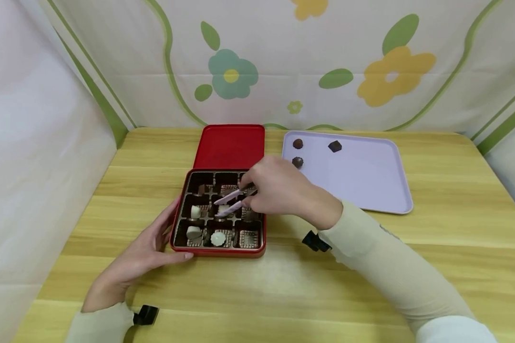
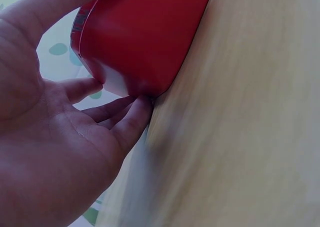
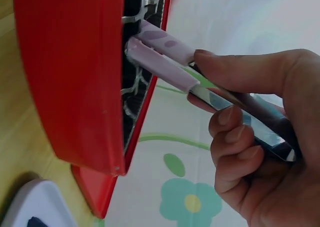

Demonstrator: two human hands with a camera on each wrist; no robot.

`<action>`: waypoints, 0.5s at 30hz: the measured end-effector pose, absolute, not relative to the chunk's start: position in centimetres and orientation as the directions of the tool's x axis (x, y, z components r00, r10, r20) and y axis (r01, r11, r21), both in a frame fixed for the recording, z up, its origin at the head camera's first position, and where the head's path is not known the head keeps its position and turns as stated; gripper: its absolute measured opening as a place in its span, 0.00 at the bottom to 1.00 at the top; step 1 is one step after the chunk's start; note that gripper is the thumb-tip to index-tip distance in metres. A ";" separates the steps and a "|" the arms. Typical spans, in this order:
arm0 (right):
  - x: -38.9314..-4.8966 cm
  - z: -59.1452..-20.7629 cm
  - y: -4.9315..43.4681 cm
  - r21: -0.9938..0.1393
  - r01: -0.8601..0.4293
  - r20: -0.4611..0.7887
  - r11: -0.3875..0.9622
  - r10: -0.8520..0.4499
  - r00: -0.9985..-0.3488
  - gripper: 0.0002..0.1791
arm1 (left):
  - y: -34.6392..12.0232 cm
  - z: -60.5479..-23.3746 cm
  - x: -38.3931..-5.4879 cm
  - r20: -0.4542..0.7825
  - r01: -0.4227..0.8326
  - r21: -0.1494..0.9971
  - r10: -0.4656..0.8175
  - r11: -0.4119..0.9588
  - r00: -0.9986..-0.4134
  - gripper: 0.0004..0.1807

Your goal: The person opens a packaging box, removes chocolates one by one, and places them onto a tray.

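Observation:
A red tin (image 1: 223, 253) with a dark divided insert stands on the table. My left hand (image 1: 143, 250) holds its near left corner, thumb along the front side and fingers against the left side. My right hand (image 1: 281, 186) grips a pair of tongs (image 3: 165, 69) with pale lavender tips. Those tips reach down into the middle compartment, around a whitish chocolate (image 1: 224, 209). A fluted white chocolate (image 1: 218, 238) sits in the front middle compartment. Two more white chocolates (image 1: 193, 232) lie in the left column, with a brown chocolate (image 1: 202, 189) behind them.
The tin's red lid (image 1: 231, 145) lies behind it. On the right, a lavender tray (image 1: 356, 176) bears two round dark chocolates (image 1: 298, 143) and an angular one (image 1: 334, 146). A flowered cloth (image 1: 274, 57) hangs at the table's back edge.

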State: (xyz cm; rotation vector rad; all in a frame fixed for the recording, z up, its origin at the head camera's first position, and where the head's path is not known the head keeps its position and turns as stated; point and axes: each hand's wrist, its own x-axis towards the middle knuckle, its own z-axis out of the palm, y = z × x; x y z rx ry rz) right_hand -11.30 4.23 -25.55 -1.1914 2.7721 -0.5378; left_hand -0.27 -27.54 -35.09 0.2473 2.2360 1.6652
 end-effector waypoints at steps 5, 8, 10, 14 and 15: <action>-11.3 -26.3 5.1 -0.420 -0.681 0.122 0.600 -0.706 -0.697 0.10 | -27.5 -35.1 -0.3 -0.163 -0.058 0.952 0.339 0.300 -0.926 0.68; -11.2 -26.6 5.6 -0.460 -0.678 0.163 0.573 -0.696 -0.699 0.10 | -27.4 -35.0 -0.4 -0.169 -0.066 0.953 0.339 0.297 -0.926 0.68; -11.1 -26.7 5.8 -0.470 -0.676 0.174 0.568 -0.691 -0.702 0.10 | -27.3 -35.0 -0.4 -0.170 -0.067 0.953 0.338 0.295 -0.926 0.68; -10.9 -26.6 5.5 -0.412 -0.683 0.149 0.602 -0.696 -0.703 0.12 | -27.3 -35.0 -0.4 -0.166 -0.065 0.955 0.339 0.288 -0.926 0.69; -10.8 -26.5 5.3 -0.390 -0.688 0.137 0.612 -0.700 -0.701 0.12 | -27.3 -35.1 -0.4 -0.166 -0.066 0.955 0.339 0.289 -0.926 0.69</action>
